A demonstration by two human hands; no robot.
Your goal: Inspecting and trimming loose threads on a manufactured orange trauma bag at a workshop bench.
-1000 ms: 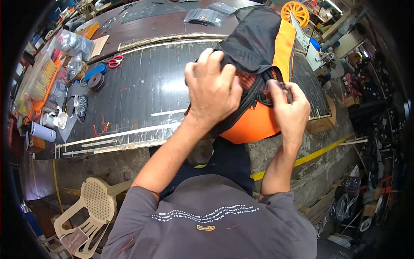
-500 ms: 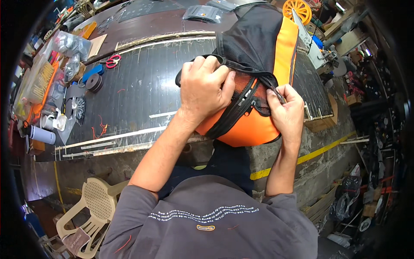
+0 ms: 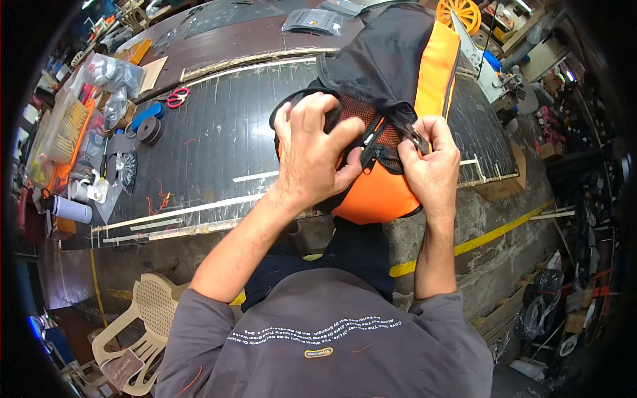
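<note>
An orange and black bag (image 3: 378, 199) with mesh panels and black zippers lies over the near edge of the dark work table, in front of me. My left hand (image 3: 308, 146) is over the bag's left side, next to the black-edged mesh; its fingers are bent and apart, with a gap between thumb and forefinger. On the right, my right hand (image 3: 434, 162) pinches a small dark piece with a shiny part at the bag's black trim. Fingers partly cover that piece, so its kind is unclear. A zipper (image 3: 375, 139) runs between my hands.
Pink-handled scissors (image 3: 177, 97), a dark spool (image 3: 149, 130) and a clear bin (image 3: 60, 136) are on the table (image 3: 219, 146) at left. A white machine (image 3: 488, 76) and yellow wheel (image 3: 458, 16) stand at far right. A plastic chair (image 3: 151, 308) is at lower left.
My left hand has loosened from its closed grip, and its fingers have spread. The right hand has shifted slightly left, still pinching. The bag's mesh and zipper have moved a little.
</note>
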